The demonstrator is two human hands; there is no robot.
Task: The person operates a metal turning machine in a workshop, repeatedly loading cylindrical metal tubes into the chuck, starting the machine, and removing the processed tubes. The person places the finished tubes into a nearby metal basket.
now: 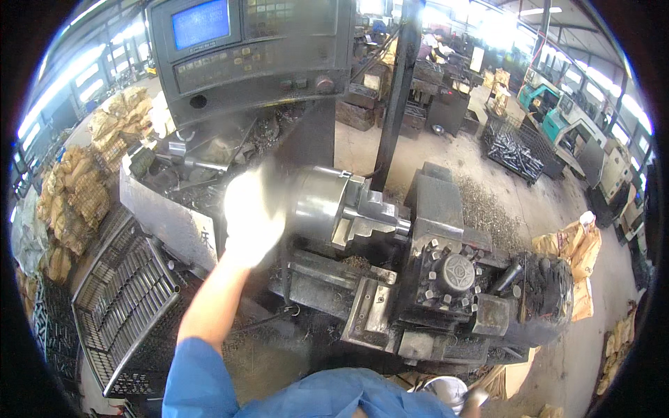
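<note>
Head view, looking down at a lathe in a workshop. My left hand, which looks white-gloved, reaches in from the near left, its forearm bare below a blue sleeve. It is at the left end of the shiny round chuck; motion blur and glare hide the fingers, so I cannot tell whether they are apart, together or touching the metal. A pale blur low on the near right may be my right hand; its fingers cannot be made out either.

The chuck sits mid-scene, stepped jaws facing right, with a small bright cylindrical end showing at their middle. I judge the step to be tending or setting the chuck; the next move seems to call for a sure hold and fingers kept clear of the jaws.

Just right of them, the dark tool turret leaves little room. At the far left is a control panel with a blue screen. A slatted metal crate stands left of my forearm, with bulging sacks beyond. A dark post rises behind the chuck; a paper sack stands to the right.
</note>
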